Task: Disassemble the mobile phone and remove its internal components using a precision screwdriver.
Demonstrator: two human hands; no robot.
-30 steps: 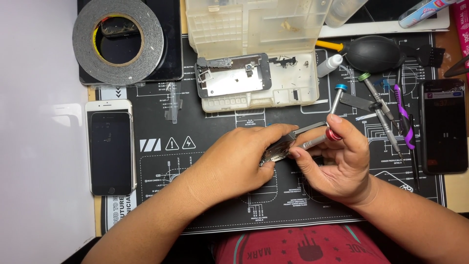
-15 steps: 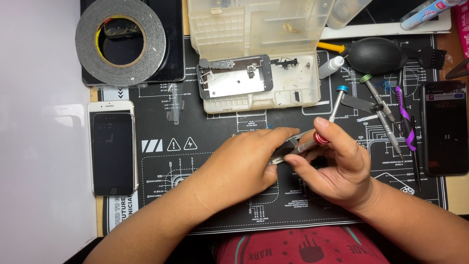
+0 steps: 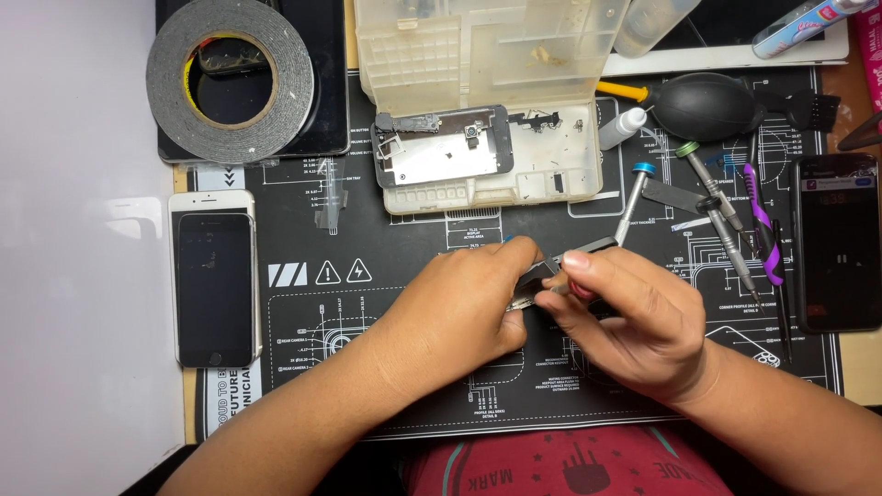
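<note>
Two triangular white signs [image 3: 343, 272] beside left hand [image 3: 459, 308]

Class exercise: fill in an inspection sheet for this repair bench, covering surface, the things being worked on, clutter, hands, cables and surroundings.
Surface: black printed work mat on a white table.
Job's things: small metal part pinched between both hands; what the right hand grips with it is mostly hidden.
Clutter: tape roll, white phone, dark phone, clear parts box, black air blower, screwdrivers.
Hands: left hand and right hand both closed on the part.
Cables: nothing seen.
Surroundings: red shirt at the near edge.
</note>
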